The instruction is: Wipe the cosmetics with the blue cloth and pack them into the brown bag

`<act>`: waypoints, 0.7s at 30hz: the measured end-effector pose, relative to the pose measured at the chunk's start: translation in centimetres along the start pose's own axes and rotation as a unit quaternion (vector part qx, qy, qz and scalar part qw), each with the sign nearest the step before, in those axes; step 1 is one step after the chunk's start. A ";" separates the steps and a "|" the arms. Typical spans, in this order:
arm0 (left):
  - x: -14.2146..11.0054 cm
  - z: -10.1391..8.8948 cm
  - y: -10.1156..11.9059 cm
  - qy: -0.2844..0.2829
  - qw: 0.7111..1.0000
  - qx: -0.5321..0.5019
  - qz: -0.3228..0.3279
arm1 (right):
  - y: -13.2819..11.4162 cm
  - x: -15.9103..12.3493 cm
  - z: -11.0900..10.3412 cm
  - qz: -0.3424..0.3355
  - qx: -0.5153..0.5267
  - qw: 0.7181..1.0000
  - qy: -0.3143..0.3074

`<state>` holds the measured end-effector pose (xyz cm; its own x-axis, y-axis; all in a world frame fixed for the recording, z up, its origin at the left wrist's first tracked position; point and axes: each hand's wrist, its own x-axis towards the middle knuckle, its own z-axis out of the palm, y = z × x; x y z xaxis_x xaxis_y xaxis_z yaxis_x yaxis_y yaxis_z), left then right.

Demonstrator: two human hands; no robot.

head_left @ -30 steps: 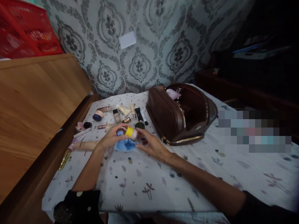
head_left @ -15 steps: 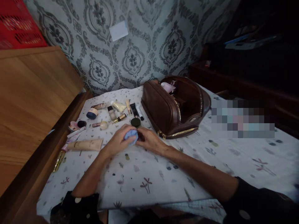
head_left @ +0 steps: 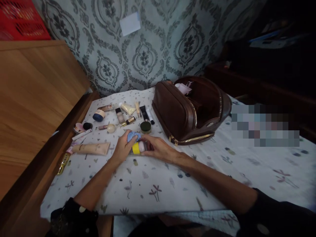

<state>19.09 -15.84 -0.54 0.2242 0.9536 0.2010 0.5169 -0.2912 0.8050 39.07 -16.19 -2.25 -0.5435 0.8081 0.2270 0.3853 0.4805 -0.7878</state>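
Note:
Pinched in my left hand [head_left: 121, 147] is a crumpled blue cloth [head_left: 133, 136], which lies against a small round jar [head_left: 136, 148] with a yellow band and a pale part. My right hand [head_left: 160, 149] grips the jar from the right, its fingers hiding that end. Just beyond the hands sits a round dark green container [head_left: 145, 127]. A gold and black lipstick-like tube [head_left: 128, 121] and a small bottle [head_left: 119, 115] lie farther back. To the right of them stands a brown cosmetic bag [head_left: 172, 108], unzipped, with a pink item [head_left: 183, 88] inside.
Several cosmetics are spread on the left of the patterned tablecloth [head_left: 153, 194], among them a beige tube [head_left: 92, 148], a navy-based jar [head_left: 98, 115] and a gold tube [head_left: 63, 164]. A wooden panel [head_left: 41, 82] borders the left side; a patterned wall rises behind.
The blue cloth has shifted up and left with my left hand, and the yellow-banded jar now shows between my hands. My view has moved slightly.

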 end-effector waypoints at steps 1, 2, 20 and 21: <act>0.1 -0.1 -0.2 0.009 1.000 -0.027 -0.010 | 0.0 0.0 0.1 -0.014 0.008 1.000 -0.005; 0.1 -0.2 -0.4 0.015 0.999 -0.049 -0.018 | 0.1 -0.1 0.1 -0.028 0.018 0.999 -0.005; -1.4 -1.0 0.3 -0.055 0.993 0.014 0.100 | -1.3 -0.1 0.0 0.115 0.456 0.882 -0.033; -1.4 -1.0 0.3 -0.057 0.994 0.010 0.094 | -1.2 -0.1 0.1 0.111 0.453 0.884 -0.032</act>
<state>18.11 -17.20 -0.03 0.4101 0.8677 0.2809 0.4726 -0.4656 0.7482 38.54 -16.91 -1.37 -0.5818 0.8134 -0.0005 -0.2526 -0.1813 -0.9504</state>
